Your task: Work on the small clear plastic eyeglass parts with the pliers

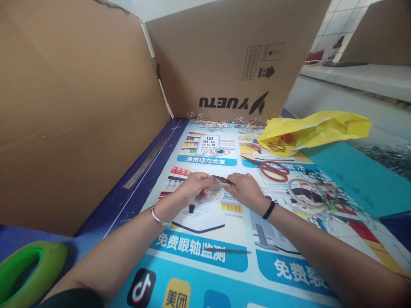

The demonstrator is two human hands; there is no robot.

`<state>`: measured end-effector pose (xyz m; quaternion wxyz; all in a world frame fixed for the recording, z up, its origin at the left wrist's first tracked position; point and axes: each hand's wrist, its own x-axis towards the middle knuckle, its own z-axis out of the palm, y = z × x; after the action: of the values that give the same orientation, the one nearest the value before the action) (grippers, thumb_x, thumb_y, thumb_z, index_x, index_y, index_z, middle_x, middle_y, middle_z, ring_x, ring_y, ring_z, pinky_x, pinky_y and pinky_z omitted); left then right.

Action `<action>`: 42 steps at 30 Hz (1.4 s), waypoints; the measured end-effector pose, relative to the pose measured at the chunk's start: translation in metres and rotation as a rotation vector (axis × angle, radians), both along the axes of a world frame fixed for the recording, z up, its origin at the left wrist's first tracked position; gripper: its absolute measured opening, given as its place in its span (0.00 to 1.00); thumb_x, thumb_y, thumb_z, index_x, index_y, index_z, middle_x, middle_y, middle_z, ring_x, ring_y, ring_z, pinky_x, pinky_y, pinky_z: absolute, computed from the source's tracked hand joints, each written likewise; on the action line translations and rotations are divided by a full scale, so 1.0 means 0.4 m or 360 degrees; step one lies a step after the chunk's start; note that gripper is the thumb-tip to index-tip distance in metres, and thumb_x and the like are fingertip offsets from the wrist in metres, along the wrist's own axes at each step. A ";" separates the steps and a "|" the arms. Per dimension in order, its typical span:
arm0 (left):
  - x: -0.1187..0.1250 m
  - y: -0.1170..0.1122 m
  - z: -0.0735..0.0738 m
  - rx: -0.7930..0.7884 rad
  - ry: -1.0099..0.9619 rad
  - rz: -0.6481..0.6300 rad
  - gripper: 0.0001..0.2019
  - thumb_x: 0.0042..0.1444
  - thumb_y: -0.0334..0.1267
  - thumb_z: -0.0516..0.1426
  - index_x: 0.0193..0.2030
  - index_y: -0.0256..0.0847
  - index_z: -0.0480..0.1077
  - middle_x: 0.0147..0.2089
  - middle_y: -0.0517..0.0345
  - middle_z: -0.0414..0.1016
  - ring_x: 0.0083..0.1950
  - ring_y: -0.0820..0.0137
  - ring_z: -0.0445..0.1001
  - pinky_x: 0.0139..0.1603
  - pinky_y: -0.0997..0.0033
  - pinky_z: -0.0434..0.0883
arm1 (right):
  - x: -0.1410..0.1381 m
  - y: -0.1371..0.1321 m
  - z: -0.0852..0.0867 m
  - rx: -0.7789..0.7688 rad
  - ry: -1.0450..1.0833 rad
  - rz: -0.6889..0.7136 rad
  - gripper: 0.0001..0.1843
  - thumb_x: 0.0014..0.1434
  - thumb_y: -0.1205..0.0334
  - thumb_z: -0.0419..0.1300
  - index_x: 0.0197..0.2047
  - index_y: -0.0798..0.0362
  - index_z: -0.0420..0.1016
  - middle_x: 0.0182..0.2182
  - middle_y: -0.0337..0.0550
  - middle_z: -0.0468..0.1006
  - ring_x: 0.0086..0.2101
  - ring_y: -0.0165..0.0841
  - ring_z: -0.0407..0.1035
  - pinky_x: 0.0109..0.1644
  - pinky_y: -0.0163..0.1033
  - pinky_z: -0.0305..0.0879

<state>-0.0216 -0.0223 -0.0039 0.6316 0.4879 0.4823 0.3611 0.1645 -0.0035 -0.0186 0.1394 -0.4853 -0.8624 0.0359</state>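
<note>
My left hand (195, 186) is closed in a pinch on a thin wire ring (210, 194) held just above the printed poster (205, 256) on the table. My right hand (246, 191) is closed round a small dark plier-like tool (223, 179), whose tip meets the wire at my left fingertips. A silver bangle sits on my left wrist and a black band on my right.
Red-handled scissors (272, 170) lie beyond my right hand, with a yellow plastic bag (314, 130) behind them. Wire rings and a coil (303, 192) lie at right. A thin rod (226, 250) lies near me. Cardboard walls (80, 107) stand left and behind. A green object (28, 269) is at bottom left.
</note>
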 end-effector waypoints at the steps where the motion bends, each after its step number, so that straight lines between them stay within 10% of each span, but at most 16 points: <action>1: 0.000 -0.001 0.000 0.0016 0.0009 0.0010 0.09 0.45 0.40 0.59 0.25 0.36 0.66 0.14 0.67 0.57 0.15 0.81 0.55 0.18 0.77 0.60 | 0.001 0.000 0.001 -0.0001 -0.0003 -0.0002 0.25 0.60 0.43 0.42 0.30 0.53 0.68 0.28 0.41 0.73 0.31 0.31 0.65 0.33 0.36 0.46; 42: 0.008 0.003 -0.022 0.0193 0.0338 0.0225 0.05 0.45 0.37 0.54 0.25 0.37 0.66 0.15 0.67 0.60 0.14 0.80 0.58 0.17 0.79 0.56 | 0.001 -0.014 0.020 0.0338 -0.0469 0.0002 0.21 0.60 0.47 0.46 0.35 0.54 0.72 0.30 0.47 0.73 0.33 0.36 0.64 0.36 0.40 0.43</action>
<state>-0.0184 -0.0212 -0.0126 0.5195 0.5254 0.5569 0.3795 0.1650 -0.0091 -0.0108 0.0619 -0.4673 -0.8728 -0.1268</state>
